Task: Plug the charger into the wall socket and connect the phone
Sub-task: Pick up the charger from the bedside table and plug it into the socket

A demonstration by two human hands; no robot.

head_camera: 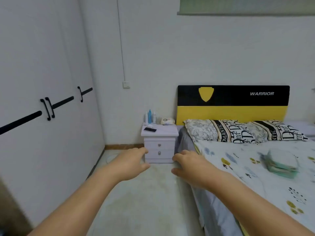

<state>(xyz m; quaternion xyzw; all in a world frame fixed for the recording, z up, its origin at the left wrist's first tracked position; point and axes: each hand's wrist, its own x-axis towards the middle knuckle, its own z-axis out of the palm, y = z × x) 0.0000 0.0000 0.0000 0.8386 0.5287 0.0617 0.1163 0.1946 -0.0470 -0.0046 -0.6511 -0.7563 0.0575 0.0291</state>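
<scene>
While seen from the head view, both arms stretched forward over the pale floor [144,193], bare and holding nothing. Left hand [131,163] out in front of the nightstand [159,145], fingers loosely spread and curled a little, empty. Right hand [187,165] beside it, near the edge of the bed [255,167], fingers likewise loose and open, empty. Farther off, on the nightstand top, a dark phone [150,129] lying flat toward the left front corner. Behind it at the far edge, bottles [150,116], one of them blue, and to their right a wipes pack [167,121]. Up on the far wall, left of and above the nightstand, a white socket [126,84] with a thin conduit [121,40] running up from it. No telling where the charger is. To the left, white wardrobe doors [42,82] with black handles. To the right, a black and yellow headboard [232,104] marked WARRIOR, two patterned pillows [238,131] below it, and a folded greenish cloth [281,163] on the printed cover, well apart from the hands.
</scene>
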